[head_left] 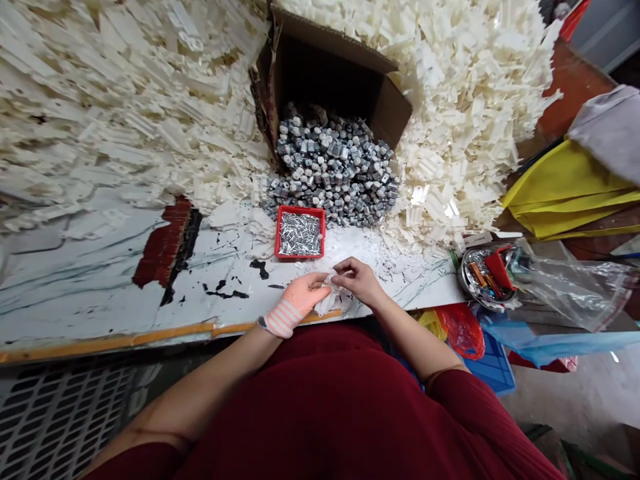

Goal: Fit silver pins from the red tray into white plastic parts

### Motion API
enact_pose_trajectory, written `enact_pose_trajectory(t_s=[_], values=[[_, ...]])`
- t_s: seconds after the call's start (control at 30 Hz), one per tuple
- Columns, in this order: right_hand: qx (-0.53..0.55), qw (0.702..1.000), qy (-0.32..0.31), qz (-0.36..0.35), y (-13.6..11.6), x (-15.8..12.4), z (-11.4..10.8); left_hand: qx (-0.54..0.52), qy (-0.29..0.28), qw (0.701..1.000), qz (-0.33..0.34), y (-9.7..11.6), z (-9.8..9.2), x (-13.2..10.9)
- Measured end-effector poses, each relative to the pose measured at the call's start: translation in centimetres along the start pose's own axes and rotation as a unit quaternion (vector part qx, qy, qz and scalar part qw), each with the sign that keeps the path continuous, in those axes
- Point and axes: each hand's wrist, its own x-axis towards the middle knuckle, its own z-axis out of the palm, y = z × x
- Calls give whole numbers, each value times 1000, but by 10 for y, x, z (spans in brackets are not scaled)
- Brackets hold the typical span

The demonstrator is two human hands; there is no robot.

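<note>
Near the table's front edge, my left hand [296, 301], in an orange striped glove, is closed on a small white plastic part [326, 303]. My bare right hand [361, 283] meets it from the right, its bent fingertips at the top of the same part. Whether those fingertips pinch something small is hidden from me. Just beyond the hands stands a red tray [276, 233] filled with thin silvery pins. Behind it, a heap of small grey motors [337, 170] with white ends spills from a cardboard box [335, 40] lying on its side.
Large piles of cream plastic parts [125, 87] flank the box on both sides. At right stand a metal bowl [465, 280] of mixed items and a clear plastic bag [580, 287]. Yellow cloth [575, 187] lies behind them. The white tabletop [100, 287] has a torn, peeled patch at left.
</note>
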Motion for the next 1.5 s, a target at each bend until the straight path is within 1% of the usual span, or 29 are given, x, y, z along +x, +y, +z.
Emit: enact_pose_trajectory(t_s=[0.07,0.1,0.13,0.17,0.2,0.23,0.27,0.3,0.33,0.37,0.4,0.43,0.5,0.53,0.57,0.6,0.7,0.77,0.9,1.1,1.17,1.23,1.3,1.37,1.4,1.43,1.47,1.5], values=[[29,996,-74,35,-2,7,-3,34,18,999,19,3,-1,-2],[22,992,-121,33,-5,12,-6,45,17,998,27,4,-2,-3],[3,986,-164,18,-10,20,-11,47,10,998,32,5,-2,-4],[-29,981,-192,-6,-16,30,-18,40,-3,999,34,6,-2,-5],[-71,977,-197,-34,-24,43,-26,24,-18,999,31,6,-2,-6],[-123,976,-165,-66,-33,59,-38,6,-33,999,22,7,-3,-7],[-189,974,-86,-87,-43,76,-51,-10,-42,999,9,7,-3,-8],[-258,961,20,-98,-53,95,-65,-23,-45,999,-3,7,-4,-9],[-329,931,112,-108,-63,114,-79,-32,-46,998,-13,7,-5,-9],[-399,892,174,-123,-72,132,-93,-38,-45,998,-20,6,-6,-9],[-465,849,209,-137,-80,149,-106,-43,-45,998,-22,5,-8,-9],[-524,814,203,-146,-87,163,-116,-50,-46,997,-22,4,-9,-9],[-608,763,140,-170,-96,186,-130,-65,-49,996,-22,2,-12,-8],[-632,747,103,-181,-100,194,-133,-74,-49,996,-25,1,-13,-8],[-645,737,77,-187,-102,200,-135,-83,-48,995,-28,0,-14,-7],[-651,733,66,-186,-104,204,-137,-91,-48,994,-33,0,-15,-7],[-649,739,95,-154,-106,209,-137,-112,-54,991,-46,1,-16,-6],[-645,745,101,-139,-106,208,-137,-119,-56,990,-46,2,-16,-6],[-641,749,76,-148,-103,199,-135,-130,-56,989,-45,2,-16,-6],[-655,738,100,-127,-102,195,-125,-140,-58,988,-42,2,-15,-7],[-658,735,93,-137,-102,199,-128,-146,-57,987,-40,2,-15,-8],[-644,743,98,-156,-102,204,-136,-156,-56,985,-44,2,-16,-10],[-594,773,146,-168,-103,208,-144,-178,-48,981,-52,2,-16,-9],[-504,820,222,-159,-102,204,-142,-212,-26,975,-56,2,-16,-6],[-449,844,251,-149,-100,196,-134,-230,-8,972,-53,3,-15,-4],[-395,869,264,-141,-97,185,-122,-247,12,968,-48,3,-14,-1],[-347,892,257,-136,-92,169,-105,-263,32,963,-42,4,-13,2],[-311,913,221,-145,-86,150,-85,-276,52,959,-35,6,-12,5]])
